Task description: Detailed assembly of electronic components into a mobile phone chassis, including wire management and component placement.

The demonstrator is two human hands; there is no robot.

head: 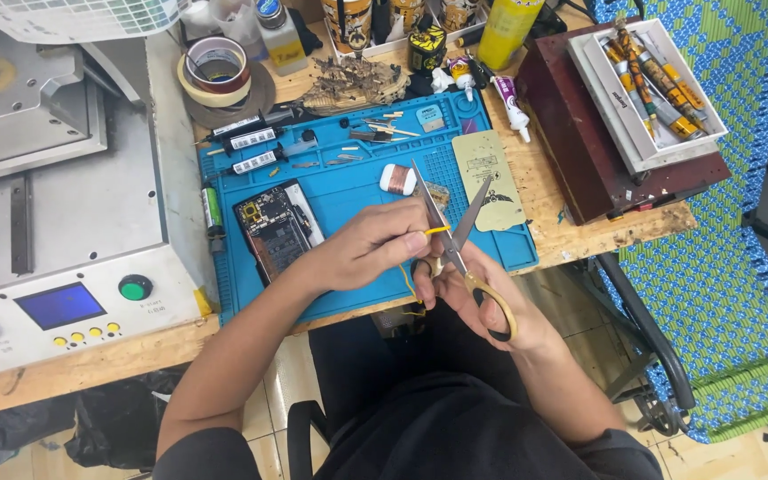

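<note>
My right hand (491, 302) holds gold-handled scissors (457, 238) with the blades apart, pointing up over the blue work mat (348, 187). My left hand (371, 247) pinches a thin yellow wire (437, 230) and holds it between the blades; the wire's loose end hangs down below my hands. An opened phone (276, 227) with its board exposed lies on the mat just left of my left hand. A small copper wire spool (396, 180) rests above my hands.
A grey machine (55, 222) with a blue screen and red and green buttons stands at left. Tape rolls (215, 71), bottles, glue tubes (508, 98), a tan stencil sheet (491, 178) and a dark red box (597, 133) carrying a white tray crowd the wooden table.
</note>
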